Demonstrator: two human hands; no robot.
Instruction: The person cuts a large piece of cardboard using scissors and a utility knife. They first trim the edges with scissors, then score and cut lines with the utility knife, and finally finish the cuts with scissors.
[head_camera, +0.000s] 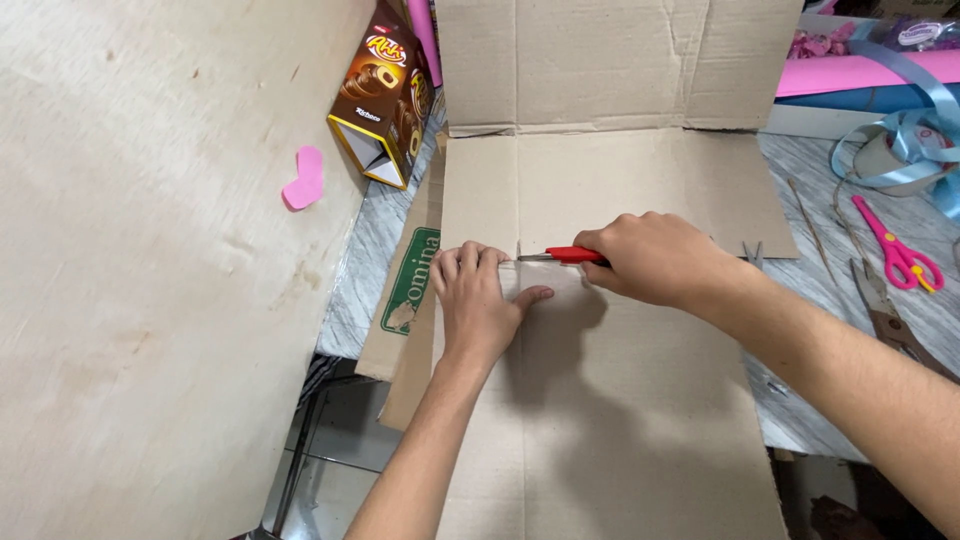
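- On a marble-patterned worktop (372, 262), a flattened cardboard box (610, 190) is seen being cut with a red-handled utility knife (572, 255), its blade laid along a horizontal crease near the sheet's middle.
- The knife is gripped by the right hand (655, 258), fingers curled tightly around the handle; only the red tip and a short length of blade are visible.
- The cardboard is held flat by the left hand (478, 300), palm down, fingers pressed together just left of the blade, thumb stretched toward the cut line.
- Progress is judged to be early to middling: the blade sits near the left end of the crease, and whether the stretch under the right hand has been cut cannot be told. A slit already stands open at the upper fold.
- A second cardboard piece (408, 290) with a green label is partly covered by the sheet.
- Counted on the table: one brown snack carton (385, 95) lying open-ended, one pair of pink scissors (900, 255), one roll of pale blue ribbon (905, 150), one pink paper roll (860, 72).
- One pink heart-shaped cutout (304, 178) is seen on a pale plywood board (150, 280) at left.
- Two hands are shown, both the person's own.
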